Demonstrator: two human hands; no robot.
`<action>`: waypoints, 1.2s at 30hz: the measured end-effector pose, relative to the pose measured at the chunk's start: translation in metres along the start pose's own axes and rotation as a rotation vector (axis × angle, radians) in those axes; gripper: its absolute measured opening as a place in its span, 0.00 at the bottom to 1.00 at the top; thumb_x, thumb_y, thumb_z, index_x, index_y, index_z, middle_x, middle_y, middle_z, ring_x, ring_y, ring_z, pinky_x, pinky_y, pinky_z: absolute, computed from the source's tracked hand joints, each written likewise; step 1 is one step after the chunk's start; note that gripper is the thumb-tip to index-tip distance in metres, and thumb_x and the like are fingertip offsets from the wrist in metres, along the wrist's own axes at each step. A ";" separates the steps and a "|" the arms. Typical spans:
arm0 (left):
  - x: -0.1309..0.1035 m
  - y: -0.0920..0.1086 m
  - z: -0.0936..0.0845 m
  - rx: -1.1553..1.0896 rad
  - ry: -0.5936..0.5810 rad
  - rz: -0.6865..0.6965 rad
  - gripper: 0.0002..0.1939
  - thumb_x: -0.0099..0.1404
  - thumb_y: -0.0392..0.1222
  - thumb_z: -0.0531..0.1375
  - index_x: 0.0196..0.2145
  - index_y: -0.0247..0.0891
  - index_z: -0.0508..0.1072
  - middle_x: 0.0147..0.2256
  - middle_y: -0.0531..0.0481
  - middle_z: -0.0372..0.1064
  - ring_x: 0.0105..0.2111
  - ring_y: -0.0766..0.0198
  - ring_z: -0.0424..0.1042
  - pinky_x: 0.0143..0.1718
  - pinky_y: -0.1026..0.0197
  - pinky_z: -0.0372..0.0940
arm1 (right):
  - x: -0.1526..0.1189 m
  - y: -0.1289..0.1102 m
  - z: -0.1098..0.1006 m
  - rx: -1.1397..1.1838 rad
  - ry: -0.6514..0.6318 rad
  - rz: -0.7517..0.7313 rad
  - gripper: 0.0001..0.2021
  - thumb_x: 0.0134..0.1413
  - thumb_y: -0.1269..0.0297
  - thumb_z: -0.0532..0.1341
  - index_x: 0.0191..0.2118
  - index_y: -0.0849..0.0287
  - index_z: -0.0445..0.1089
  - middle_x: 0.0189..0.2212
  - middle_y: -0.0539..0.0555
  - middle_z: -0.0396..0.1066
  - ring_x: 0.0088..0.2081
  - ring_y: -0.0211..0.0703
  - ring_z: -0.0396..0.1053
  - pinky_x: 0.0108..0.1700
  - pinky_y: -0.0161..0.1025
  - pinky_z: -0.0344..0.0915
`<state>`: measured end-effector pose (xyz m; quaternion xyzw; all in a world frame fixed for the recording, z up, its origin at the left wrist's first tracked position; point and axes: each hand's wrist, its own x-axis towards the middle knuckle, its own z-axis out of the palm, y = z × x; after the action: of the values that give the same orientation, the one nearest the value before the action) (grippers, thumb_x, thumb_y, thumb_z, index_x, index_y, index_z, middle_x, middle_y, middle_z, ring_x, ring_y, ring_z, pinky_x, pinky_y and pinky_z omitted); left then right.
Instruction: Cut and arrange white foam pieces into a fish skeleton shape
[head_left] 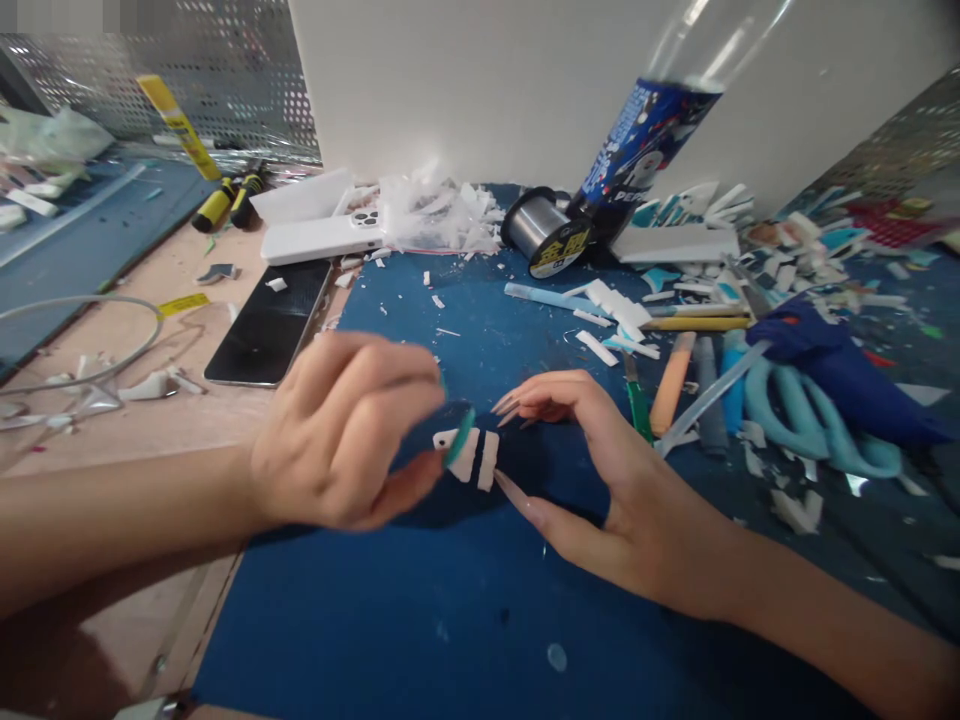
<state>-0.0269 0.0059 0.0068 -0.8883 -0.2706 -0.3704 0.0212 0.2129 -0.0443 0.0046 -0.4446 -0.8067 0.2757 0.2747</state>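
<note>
My left hand (352, 430) pinches a thin curved teal piece (460, 440) between thumb and fingers, just over some small white pieces on the blue mat (390, 620). One white piece (442, 439) at the left end has a black dot and is partly covered by the teal piece. Beside it lie a wider white piece (468, 458) and a narrow white strip (487, 462), a gap between them. My right hand (607, 470) rests on its side with thumb and fingers apart. Its thumb tip is at the strip's lower edge, seemingly touching it.
A black-screened phone (270, 325) lies left. At the back stand a spool of clear line (546, 230), a tilted bottle (645, 140) and a plastic bag (427, 215) of white scraps. A green-handled knife (637, 405), blue-handled scissors (817, 410) and many offcuts crowd the right.
</note>
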 end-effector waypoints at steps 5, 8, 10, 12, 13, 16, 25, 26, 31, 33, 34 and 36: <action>0.009 -0.023 0.008 0.323 -0.192 0.055 0.31 0.65 0.49 0.55 0.59 0.27 0.55 0.52 0.30 0.67 0.55 0.38 0.62 0.50 0.37 0.60 | -0.001 0.000 -0.002 0.057 -0.024 0.058 0.20 0.55 0.66 0.60 0.52 0.58 0.56 0.47 0.58 0.59 0.50 0.44 0.61 0.52 0.39 0.62; 0.008 -0.029 0.011 0.300 -0.377 -0.008 0.32 0.69 0.49 0.50 0.64 0.27 0.50 0.53 0.33 0.67 0.62 0.37 0.53 0.57 0.31 0.51 | -0.001 -0.001 -0.003 0.085 -0.022 0.072 0.17 0.57 0.66 0.58 0.51 0.59 0.56 0.47 0.58 0.59 0.50 0.43 0.61 0.52 0.39 0.61; 0.006 -0.030 0.013 0.267 -0.447 -0.020 0.30 0.70 0.47 0.48 0.65 0.30 0.49 0.50 0.37 0.72 0.64 0.39 0.49 0.59 0.30 0.46 | -0.001 -0.001 -0.003 0.099 -0.019 0.071 0.17 0.57 0.66 0.58 0.51 0.59 0.56 0.47 0.58 0.60 0.50 0.43 0.61 0.52 0.39 0.61; 0.005 -0.030 0.013 0.238 -0.474 -0.026 0.29 0.71 0.45 0.48 0.65 0.33 0.50 0.47 0.40 0.75 0.65 0.42 0.48 0.60 0.29 0.42 | -0.002 0.000 -0.003 0.104 -0.021 0.068 0.16 0.57 0.65 0.58 0.51 0.58 0.56 0.47 0.57 0.60 0.50 0.43 0.61 0.52 0.39 0.61; 0.004 -0.029 0.013 0.225 -0.478 -0.025 0.28 0.71 0.45 0.48 0.65 0.34 0.50 0.46 0.42 0.75 0.65 0.43 0.48 0.61 0.30 0.41 | -0.003 0.000 -0.003 0.105 -0.024 0.068 0.16 0.57 0.65 0.58 0.50 0.57 0.56 0.47 0.57 0.60 0.50 0.43 0.61 0.52 0.39 0.62; 0.003 -0.029 0.014 0.211 -0.475 -0.010 0.26 0.71 0.43 0.49 0.64 0.37 0.54 0.43 0.43 0.77 0.65 0.45 0.50 0.61 0.31 0.40 | -0.003 0.001 -0.003 0.101 -0.017 0.063 0.16 0.58 0.65 0.58 0.50 0.57 0.56 0.47 0.57 0.60 0.49 0.44 0.61 0.51 0.39 0.62; 0.000 -0.030 0.019 0.215 -0.309 0.120 0.21 0.71 0.43 0.52 0.59 0.38 0.62 0.51 0.41 0.72 0.59 0.51 0.63 0.62 0.39 0.49 | -0.003 -0.002 -0.002 0.042 0.020 -0.026 0.18 0.56 0.67 0.58 0.51 0.61 0.56 0.46 0.60 0.60 0.48 0.45 0.62 0.50 0.41 0.64; 0.000 -0.030 0.019 0.226 -0.308 0.106 0.23 0.71 0.45 0.52 0.60 0.36 0.61 0.53 0.38 0.70 0.59 0.50 0.63 0.62 0.39 0.50 | -0.004 -0.004 -0.001 0.021 0.043 -0.063 0.17 0.57 0.67 0.58 0.51 0.62 0.56 0.46 0.61 0.60 0.49 0.45 0.61 0.51 0.42 0.64; -0.001 -0.032 0.021 0.254 -0.377 0.038 0.28 0.71 0.53 0.48 0.62 0.33 0.58 0.56 0.33 0.66 0.62 0.42 0.58 0.58 0.30 0.51 | -0.002 -0.011 -0.008 -0.203 0.254 -0.265 0.15 0.56 0.70 0.57 0.49 0.61 0.56 0.45 0.61 0.63 0.50 0.47 0.62 0.53 0.47 0.63; -0.002 -0.033 0.023 0.242 -0.391 0.034 0.27 0.72 0.53 0.47 0.61 0.35 0.61 0.57 0.33 0.65 0.61 0.43 0.60 0.58 0.29 0.51 | 0.000 -0.014 -0.018 -0.320 0.358 -0.298 0.15 0.55 0.71 0.57 0.48 0.60 0.56 0.44 0.61 0.63 0.49 0.49 0.63 0.53 0.50 0.62; -0.002 -0.034 0.023 0.234 -0.388 0.028 0.27 0.72 0.54 0.47 0.60 0.36 0.62 0.57 0.33 0.65 0.60 0.43 0.60 0.58 0.29 0.51 | 0.000 -0.015 -0.025 -0.377 0.399 -0.278 0.15 0.55 0.72 0.56 0.47 0.60 0.56 0.44 0.61 0.63 0.49 0.50 0.63 0.52 0.51 0.63; -0.002 -0.034 0.024 0.212 -0.379 0.020 0.26 0.71 0.54 0.48 0.59 0.37 0.64 0.57 0.33 0.65 0.60 0.44 0.61 0.59 0.29 0.50 | 0.000 -0.016 -0.041 -0.514 0.441 -0.126 0.14 0.53 0.74 0.55 0.45 0.59 0.56 0.43 0.63 0.62 0.49 0.54 0.62 0.50 0.53 0.63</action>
<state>-0.0298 0.0400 -0.0175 -0.9375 -0.2986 -0.1660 0.0669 0.2324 -0.0431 0.0440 -0.4975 -0.7969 -0.0569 0.3379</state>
